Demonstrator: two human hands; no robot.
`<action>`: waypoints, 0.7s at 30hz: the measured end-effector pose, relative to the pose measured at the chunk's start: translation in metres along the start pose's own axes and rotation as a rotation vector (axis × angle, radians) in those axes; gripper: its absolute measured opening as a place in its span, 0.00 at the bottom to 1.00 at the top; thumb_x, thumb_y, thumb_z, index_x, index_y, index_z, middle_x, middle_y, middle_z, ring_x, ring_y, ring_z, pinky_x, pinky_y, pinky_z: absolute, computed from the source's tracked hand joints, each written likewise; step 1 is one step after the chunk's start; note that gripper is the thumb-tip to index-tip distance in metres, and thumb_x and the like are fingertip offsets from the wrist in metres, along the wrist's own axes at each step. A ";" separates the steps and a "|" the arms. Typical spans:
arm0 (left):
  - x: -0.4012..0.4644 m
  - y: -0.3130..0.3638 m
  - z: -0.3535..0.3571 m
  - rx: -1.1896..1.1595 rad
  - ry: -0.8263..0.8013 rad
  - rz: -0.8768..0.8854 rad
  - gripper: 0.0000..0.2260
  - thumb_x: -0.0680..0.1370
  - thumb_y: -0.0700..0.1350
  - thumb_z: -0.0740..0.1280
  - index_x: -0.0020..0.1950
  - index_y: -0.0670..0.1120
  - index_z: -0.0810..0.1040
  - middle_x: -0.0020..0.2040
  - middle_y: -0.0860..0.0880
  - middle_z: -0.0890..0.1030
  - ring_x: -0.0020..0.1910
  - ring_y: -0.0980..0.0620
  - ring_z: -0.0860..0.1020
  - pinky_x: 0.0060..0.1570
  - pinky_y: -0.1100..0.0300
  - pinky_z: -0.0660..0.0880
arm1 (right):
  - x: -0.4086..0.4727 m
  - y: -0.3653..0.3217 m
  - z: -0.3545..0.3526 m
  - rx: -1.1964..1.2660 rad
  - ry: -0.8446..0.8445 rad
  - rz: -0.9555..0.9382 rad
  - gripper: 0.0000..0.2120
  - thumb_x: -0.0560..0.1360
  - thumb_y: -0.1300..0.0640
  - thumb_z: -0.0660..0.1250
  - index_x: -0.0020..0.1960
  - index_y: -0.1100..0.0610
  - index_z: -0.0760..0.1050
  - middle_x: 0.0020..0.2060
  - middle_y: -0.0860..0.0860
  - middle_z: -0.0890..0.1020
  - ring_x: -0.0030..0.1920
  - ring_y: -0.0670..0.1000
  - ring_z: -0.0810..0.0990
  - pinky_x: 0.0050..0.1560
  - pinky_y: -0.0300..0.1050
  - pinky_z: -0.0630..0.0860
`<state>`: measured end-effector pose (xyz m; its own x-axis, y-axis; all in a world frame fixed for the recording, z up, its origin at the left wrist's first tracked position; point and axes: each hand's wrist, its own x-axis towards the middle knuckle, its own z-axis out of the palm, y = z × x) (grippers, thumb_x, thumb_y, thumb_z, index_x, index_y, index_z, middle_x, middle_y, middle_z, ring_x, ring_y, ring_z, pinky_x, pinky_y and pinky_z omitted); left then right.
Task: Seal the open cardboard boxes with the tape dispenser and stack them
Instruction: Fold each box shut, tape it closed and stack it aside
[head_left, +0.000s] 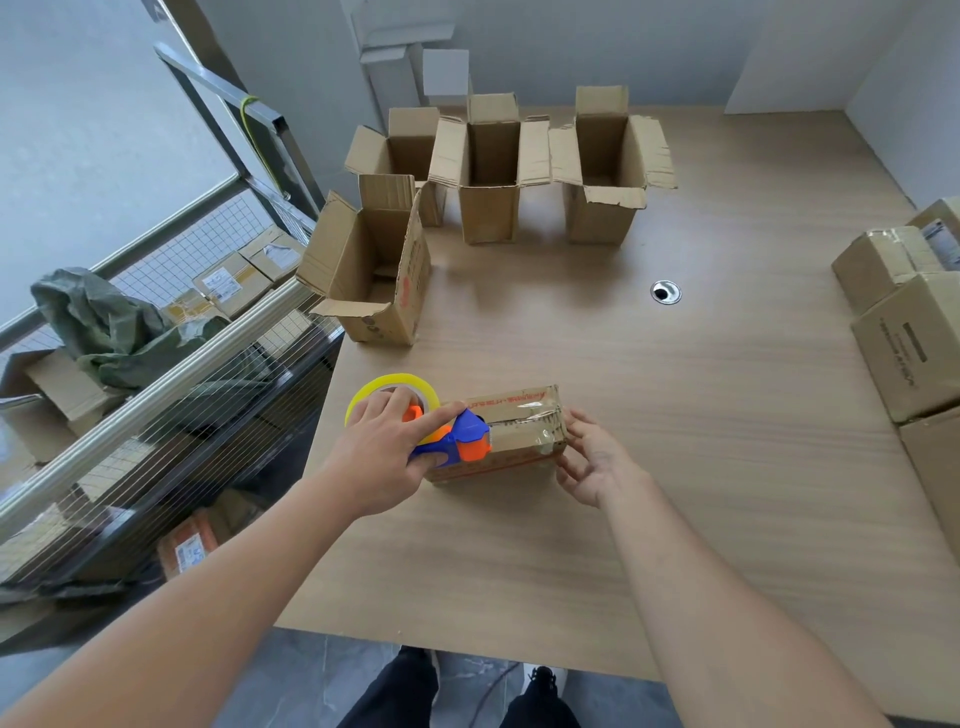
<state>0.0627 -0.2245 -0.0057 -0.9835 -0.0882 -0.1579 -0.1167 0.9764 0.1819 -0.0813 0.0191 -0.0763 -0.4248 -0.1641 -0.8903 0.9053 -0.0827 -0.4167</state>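
— At the near edge of the wooden table (675, 415), what lies between the hands?
— A small closed cardboard box (519, 431), lying flat, clear tape glossy along its top seam.
— And the left hand (384, 457)?
— Curled round the blue-and-orange tape dispenser (460, 439), forefinger stretched along its top; the dispenser's head sits on the box's left end, its yellow tape roll (392, 395) hanging off to the left.
— The right hand (597, 462)?
— Fingers fairly straight, touching the box's right end, gripping nothing.
— Further back?
— Four open cardboard boxes (488, 171), flaps up: three in a row at the far side, one nearer on the left. Closed cartons (914, 343) are piled at the right edge. Left of the table stands a wire cart (218, 332) holding parcels and a green bag (104, 327)
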 end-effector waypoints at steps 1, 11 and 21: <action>0.000 0.000 0.000 -0.003 -0.005 0.004 0.30 0.81 0.59 0.64 0.79 0.70 0.53 0.61 0.53 0.67 0.65 0.46 0.67 0.69 0.45 0.64 | -0.001 0.001 0.003 0.005 0.011 0.008 0.12 0.77 0.47 0.72 0.60 0.41 0.80 0.47 0.39 0.86 0.32 0.46 0.76 0.34 0.38 0.68; 0.002 -0.003 0.001 -0.025 -0.002 0.025 0.30 0.80 0.59 0.65 0.78 0.71 0.53 0.59 0.54 0.66 0.64 0.46 0.67 0.68 0.46 0.63 | 0.002 0.002 0.044 -0.202 0.186 -0.290 0.13 0.80 0.57 0.53 0.58 0.53 0.73 0.60 0.58 0.80 0.55 0.60 0.81 0.52 0.53 0.77; 0.000 0.001 -0.001 -0.015 0.019 0.036 0.29 0.80 0.61 0.64 0.79 0.68 0.56 0.60 0.51 0.68 0.65 0.44 0.67 0.68 0.47 0.62 | 0.001 0.015 0.054 -1.322 0.243 -1.072 0.26 0.87 0.47 0.47 0.82 0.54 0.56 0.83 0.53 0.52 0.83 0.52 0.45 0.81 0.52 0.46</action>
<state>0.0630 -0.2240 -0.0047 -0.9895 -0.0573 -0.1323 -0.0835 0.9759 0.2017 -0.0682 -0.0352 -0.0739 -0.8988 -0.4294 -0.0879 -0.3177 0.7765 -0.5442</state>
